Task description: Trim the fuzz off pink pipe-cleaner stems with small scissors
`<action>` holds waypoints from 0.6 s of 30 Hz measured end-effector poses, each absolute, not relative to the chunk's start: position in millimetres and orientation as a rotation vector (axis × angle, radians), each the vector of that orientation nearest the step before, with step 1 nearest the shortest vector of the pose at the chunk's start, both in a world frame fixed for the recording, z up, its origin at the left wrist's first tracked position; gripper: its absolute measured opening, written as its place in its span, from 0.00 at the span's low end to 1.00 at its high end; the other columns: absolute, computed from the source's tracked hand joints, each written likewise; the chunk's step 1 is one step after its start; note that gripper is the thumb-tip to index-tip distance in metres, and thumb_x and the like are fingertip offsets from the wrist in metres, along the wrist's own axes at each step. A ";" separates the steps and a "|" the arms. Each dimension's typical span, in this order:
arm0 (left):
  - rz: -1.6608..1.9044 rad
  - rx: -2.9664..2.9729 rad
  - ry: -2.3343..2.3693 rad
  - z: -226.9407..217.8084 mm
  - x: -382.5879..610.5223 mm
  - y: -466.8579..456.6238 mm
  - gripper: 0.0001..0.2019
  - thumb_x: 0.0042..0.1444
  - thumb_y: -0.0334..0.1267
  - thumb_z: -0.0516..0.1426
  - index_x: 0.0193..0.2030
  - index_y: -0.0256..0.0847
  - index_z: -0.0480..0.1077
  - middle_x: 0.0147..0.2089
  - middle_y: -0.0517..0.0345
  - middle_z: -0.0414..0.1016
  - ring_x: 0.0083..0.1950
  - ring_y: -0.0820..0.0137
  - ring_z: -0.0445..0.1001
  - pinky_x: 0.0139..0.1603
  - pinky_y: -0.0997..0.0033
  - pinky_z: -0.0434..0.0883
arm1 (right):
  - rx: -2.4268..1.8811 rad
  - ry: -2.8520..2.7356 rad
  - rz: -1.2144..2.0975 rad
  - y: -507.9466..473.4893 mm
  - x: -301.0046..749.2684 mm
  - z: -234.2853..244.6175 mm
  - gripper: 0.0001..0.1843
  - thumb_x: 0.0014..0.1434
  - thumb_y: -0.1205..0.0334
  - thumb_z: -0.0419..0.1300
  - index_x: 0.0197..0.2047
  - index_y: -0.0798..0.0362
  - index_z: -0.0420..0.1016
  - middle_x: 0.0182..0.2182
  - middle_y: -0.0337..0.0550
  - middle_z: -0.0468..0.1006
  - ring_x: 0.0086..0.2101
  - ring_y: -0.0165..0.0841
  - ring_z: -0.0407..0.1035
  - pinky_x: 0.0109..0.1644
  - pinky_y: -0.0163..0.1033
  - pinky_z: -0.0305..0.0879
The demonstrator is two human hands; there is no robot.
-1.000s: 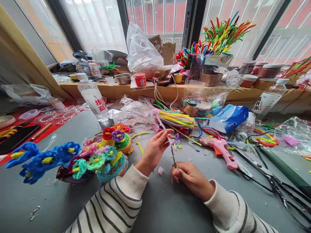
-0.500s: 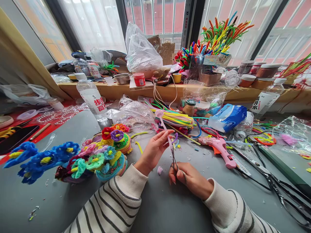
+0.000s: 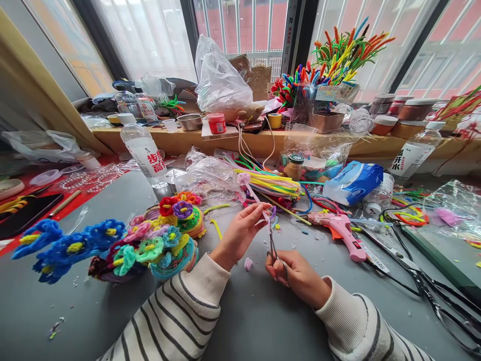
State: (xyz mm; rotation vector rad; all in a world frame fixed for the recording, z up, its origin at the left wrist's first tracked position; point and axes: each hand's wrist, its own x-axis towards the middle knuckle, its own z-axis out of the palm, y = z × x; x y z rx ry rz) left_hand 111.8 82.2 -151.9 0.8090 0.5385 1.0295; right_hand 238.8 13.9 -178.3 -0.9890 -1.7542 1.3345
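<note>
Your left hand [image 3: 242,234] pinched the pale pink stem [image 3: 255,195] at twelve o'clock, fingers closed on it, likely to steady it against the blades; its soft, fuzzy tuft [image 3: 244,179] pointed toward eleven. Your right hand [image 3: 295,275] had its fingers curled around the slim metal scissors [image 3: 272,242] (how far the blades parted, I couldn't tell), their tips at the stem's lower end. A fluffy lilac scrap [image 3: 248,263] lay on the smooth grey desk [image 3: 259,321] at six o'clock; plush flowers [image 3: 149,249] crowded nine.

Pink fuzzy stem [image 3: 253,193] slants; metal scissors [image 3: 272,244] point up beneath it.
</note>
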 end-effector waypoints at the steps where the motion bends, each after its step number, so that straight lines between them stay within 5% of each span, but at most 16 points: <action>1: 1.043 0.804 0.544 -152.2 112.0 82.5 0.08 0.45 0.36 0.58 0.33 0.36 0.72 0.27 0.60 0.66 0.32 0.79 0.63 0.35 0.80 0.61 | -0.997 -1.742 1.345 14.1 238.7 -178.1 0.31 0.50 0.34 0.40 0.19 0.56 0.56 0.14 0.34 0.53 0.16 0.22 0.47 0.19 0.29 0.46; 18: 1.041 0.825 0.567 -151.2 113.6 80.9 0.08 0.44 0.37 0.59 0.32 0.37 0.73 0.28 0.60 0.65 0.32 0.79 0.62 0.35 0.80 0.60 | -0.956 -1.750 1.444 13.7 238.5 -176.8 0.33 0.49 0.32 0.38 0.19 0.56 0.57 0.13 0.33 0.54 0.16 0.22 0.48 0.21 0.30 0.46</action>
